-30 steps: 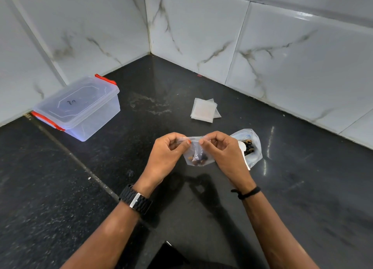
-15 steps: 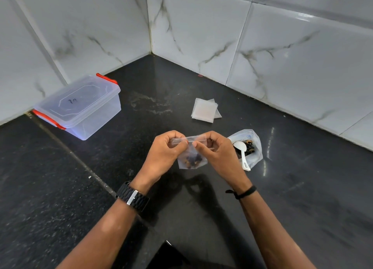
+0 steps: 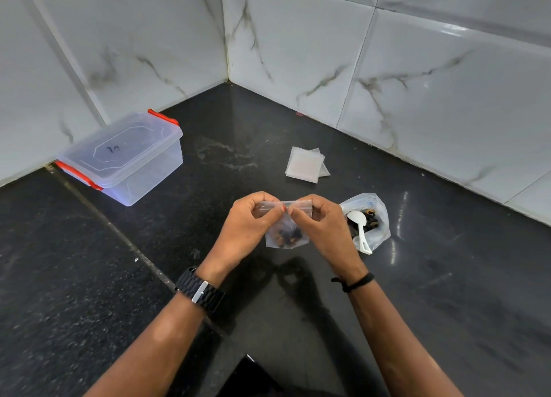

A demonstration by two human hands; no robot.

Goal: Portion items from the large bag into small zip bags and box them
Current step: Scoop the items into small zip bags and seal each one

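Left hand and right hand both pinch the top strip of the small zip bag, held above mid-counter; dark pieces sit in its bottom. Large bag with white spoon just right of it. Empty zip bags toward back wall. Lidded box at left wall.

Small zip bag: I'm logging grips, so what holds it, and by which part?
Both hands pinch the small zip bag along its top zip strip: left hand, right hand.

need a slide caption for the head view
Both hands, left hand and right hand, pinch the top of a filled small zip bag over the black counter.
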